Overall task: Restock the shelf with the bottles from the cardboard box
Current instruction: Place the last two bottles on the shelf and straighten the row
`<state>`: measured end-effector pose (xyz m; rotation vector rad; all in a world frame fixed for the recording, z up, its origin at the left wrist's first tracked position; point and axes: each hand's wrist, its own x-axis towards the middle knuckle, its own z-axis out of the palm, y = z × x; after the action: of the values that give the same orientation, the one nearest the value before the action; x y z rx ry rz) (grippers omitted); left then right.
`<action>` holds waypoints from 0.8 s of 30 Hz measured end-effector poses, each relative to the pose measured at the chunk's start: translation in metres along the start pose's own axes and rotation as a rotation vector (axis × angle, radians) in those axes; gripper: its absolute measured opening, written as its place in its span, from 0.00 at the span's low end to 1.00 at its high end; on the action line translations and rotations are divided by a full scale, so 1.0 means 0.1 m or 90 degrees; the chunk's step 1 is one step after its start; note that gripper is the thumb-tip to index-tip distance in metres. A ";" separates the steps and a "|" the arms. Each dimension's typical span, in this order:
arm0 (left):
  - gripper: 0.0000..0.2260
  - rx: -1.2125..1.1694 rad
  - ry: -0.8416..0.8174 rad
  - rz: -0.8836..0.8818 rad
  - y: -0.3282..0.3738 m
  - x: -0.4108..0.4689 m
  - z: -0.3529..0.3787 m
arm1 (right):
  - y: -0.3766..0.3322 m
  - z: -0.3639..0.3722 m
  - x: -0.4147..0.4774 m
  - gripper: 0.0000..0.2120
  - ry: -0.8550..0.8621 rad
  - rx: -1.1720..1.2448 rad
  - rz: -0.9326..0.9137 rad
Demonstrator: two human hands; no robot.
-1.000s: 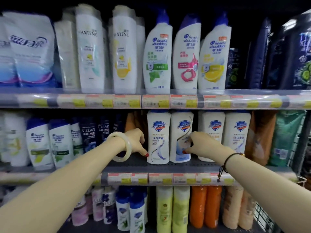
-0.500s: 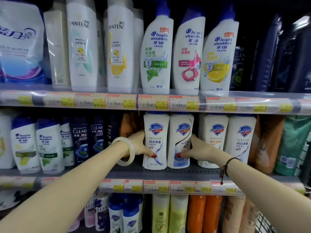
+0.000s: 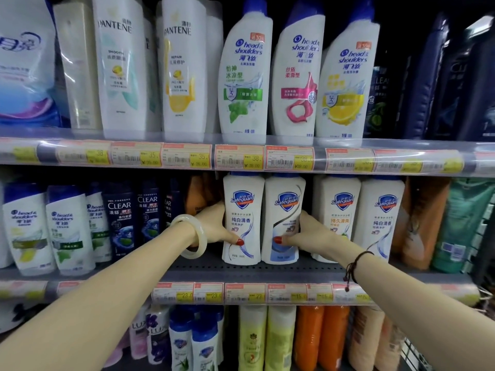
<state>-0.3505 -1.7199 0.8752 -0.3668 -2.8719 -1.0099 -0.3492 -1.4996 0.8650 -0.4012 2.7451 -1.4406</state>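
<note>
Head view: left hand [image 3: 214, 228] fingers wrap left Safeguard bottle [image 3: 242, 210], right hand [image 3: 312, 234] fingers wrap right Safeguard bottle [image 3: 284, 210], both upright, touching, on mid shelf [image 3: 241, 273]; prob full, heavyish, slick plastic, grip mid-body.

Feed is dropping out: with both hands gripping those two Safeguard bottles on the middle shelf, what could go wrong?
1. The left hand and right hand grip the left bottle and right bottle low down; tall and narrow, they might tip forward.
2. The right hand is squeezed in beside the neighbouring bottle, which could get knocked over.
</note>
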 end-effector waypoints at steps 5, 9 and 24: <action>0.34 -0.003 0.010 0.002 -0.01 0.00 0.03 | -0.01 0.02 0.00 0.26 0.018 -0.009 0.012; 0.35 -0.005 0.009 0.001 -0.01 0.00 0.03 | 0.00 0.02 0.01 0.26 0.025 -0.020 0.018; 0.32 -0.023 0.035 -0.059 0.05 -0.17 0.10 | 0.06 0.02 -0.15 0.27 0.040 -0.075 0.055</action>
<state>-0.3325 -1.7133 0.8683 -0.2055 -2.8484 -1.0701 -0.3354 -1.4945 0.8570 -0.2407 2.8675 -1.2987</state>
